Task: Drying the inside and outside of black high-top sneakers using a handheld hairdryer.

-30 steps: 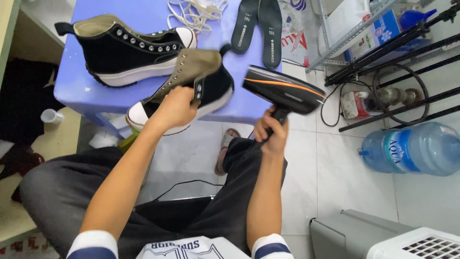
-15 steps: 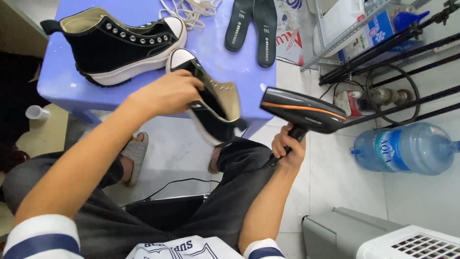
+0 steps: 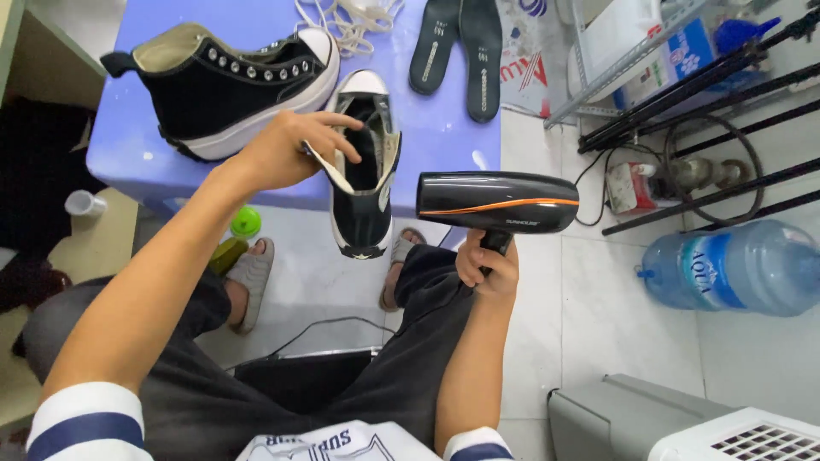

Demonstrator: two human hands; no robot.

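Shoe [image 3: 363, 171] turned opening-up since a second ago.
Left hand [image 3: 286, 149] gripping its collar over table [image 3: 128, 154] front edge; right hand [image 3: 487, 269] clasping dryer [image 3: 495, 202], nozzle now facing the opening.

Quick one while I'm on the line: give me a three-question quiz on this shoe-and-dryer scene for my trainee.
1. True or false: the right hand holds the hair dryer by its handle.
2. Which thing does the left hand hold? A) the pair of insoles B) the black shoe with its opening facing up C) the water bottle
3. Fill in: the second black shoe stands on the blue ____, near the white laces.

Key: 1 true; 2 B; 3 table.
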